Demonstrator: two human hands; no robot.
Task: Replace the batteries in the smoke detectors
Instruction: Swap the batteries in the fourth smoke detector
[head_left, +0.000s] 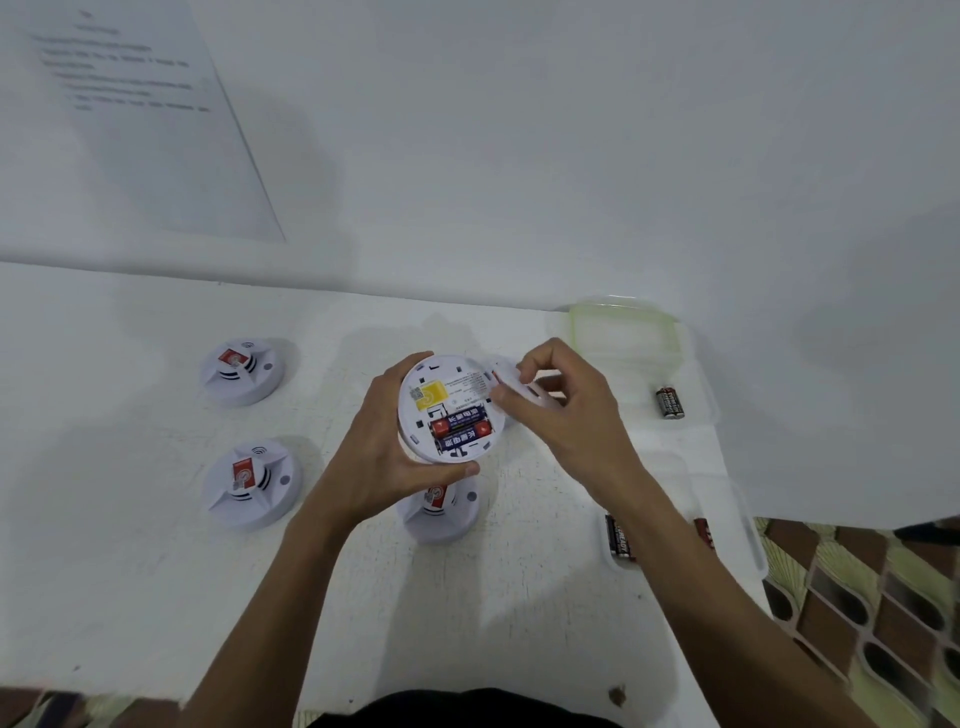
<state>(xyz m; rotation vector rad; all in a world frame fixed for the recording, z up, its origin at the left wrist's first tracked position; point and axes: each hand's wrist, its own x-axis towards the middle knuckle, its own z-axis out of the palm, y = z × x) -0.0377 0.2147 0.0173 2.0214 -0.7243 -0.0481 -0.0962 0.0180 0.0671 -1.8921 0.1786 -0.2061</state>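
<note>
My left hand (382, 462) grips a white round smoke detector (451, 408) turned back side up, above the table. Its open compartment shows two blue-and-red batteries (460, 428) side by side, and a yellow sticker (430, 396) lies beside them. My right hand (563, 410) pinches a white round cover (511, 379) at the detector's right edge, partly hidden by my fingers. Another detector (441, 512) stands on the table right under the held one.
Two more detectors (241, 371) (252, 483) sit at the left. Black batteries (670, 401) lie in a clear tray, and more black batteries (619, 538) lie in a second clear tray near the right table edge. A clear green-rimmed container (623, 338) stands behind.
</note>
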